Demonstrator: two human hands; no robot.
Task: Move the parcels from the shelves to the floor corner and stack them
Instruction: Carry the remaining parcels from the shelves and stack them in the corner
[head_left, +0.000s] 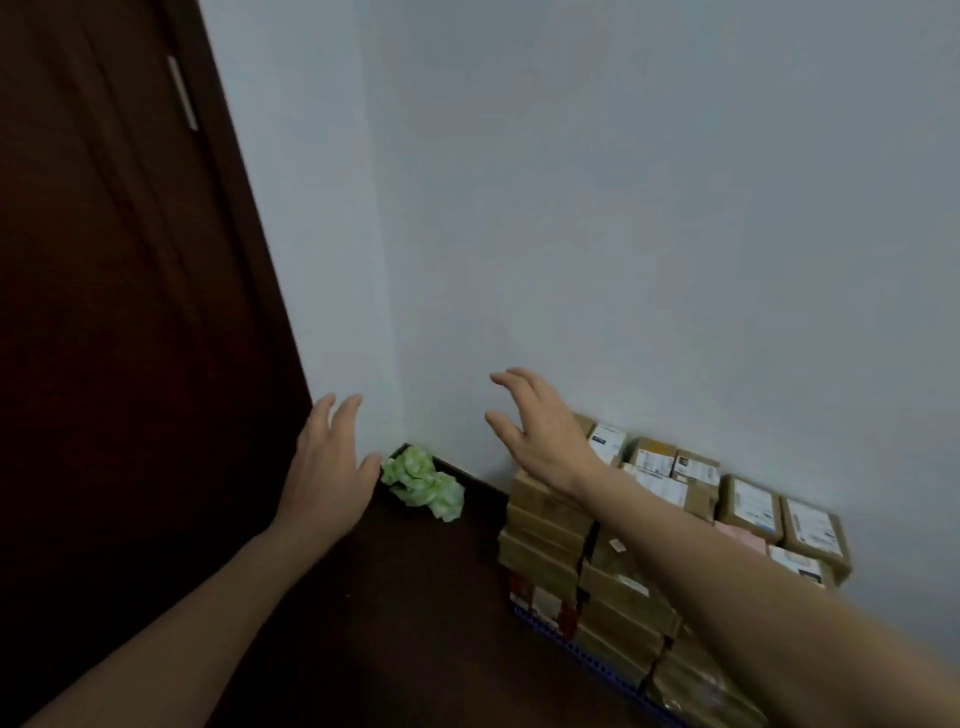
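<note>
Several brown cardboard parcels (623, 571) with white labels are stacked in layers against the white wall at the lower right. My right hand (540, 426) hovers above the stack's left top edge, fingers spread and holding nothing. To the left, over the dark floor near the corner, my left hand (327, 467) is raised with relaxed straight fingers, also holding nothing. Both forearms reach in from the bottom of the view.
A dark brown door (114, 312) fills the left side. A crumpled green and white bag (423, 483) lies in the floor corner (410, 452). A blue pallet edge (597, 660) shows under the stack. Dark floor (405, 623) lies between my arms.
</note>
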